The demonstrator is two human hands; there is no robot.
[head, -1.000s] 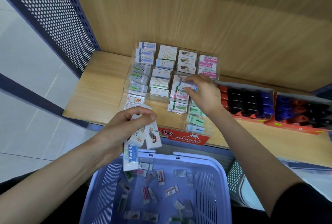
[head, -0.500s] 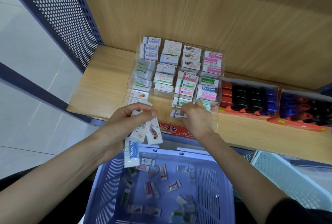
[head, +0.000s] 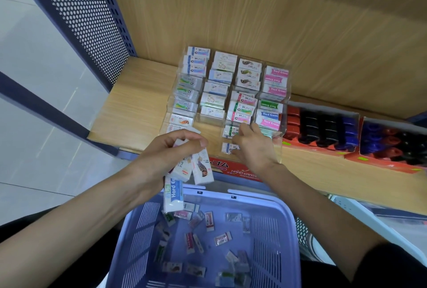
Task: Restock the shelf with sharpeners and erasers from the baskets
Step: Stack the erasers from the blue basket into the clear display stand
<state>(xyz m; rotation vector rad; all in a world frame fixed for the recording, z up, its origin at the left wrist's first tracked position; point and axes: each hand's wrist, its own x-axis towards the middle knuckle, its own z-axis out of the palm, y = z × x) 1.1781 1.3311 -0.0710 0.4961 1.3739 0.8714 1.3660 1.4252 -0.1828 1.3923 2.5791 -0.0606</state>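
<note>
slotting erasers | right hand [head: 254, 149] curled at small white eraser [head: 227, 148], clear acrylic case [head: 212, 131] front, grip unclear | left hand [head: 161, 156] clutches white eraser bundle [head: 201, 169] | next: match slot

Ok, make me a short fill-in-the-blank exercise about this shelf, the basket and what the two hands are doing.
1. The left hand grips a bunch of ____ above the basket.
2. The right hand reaches into the ____ row of the clear display.
3. The sharpener boxes stand on the shelf to the display's ____.

Missing words: erasers; front; right.
</note>
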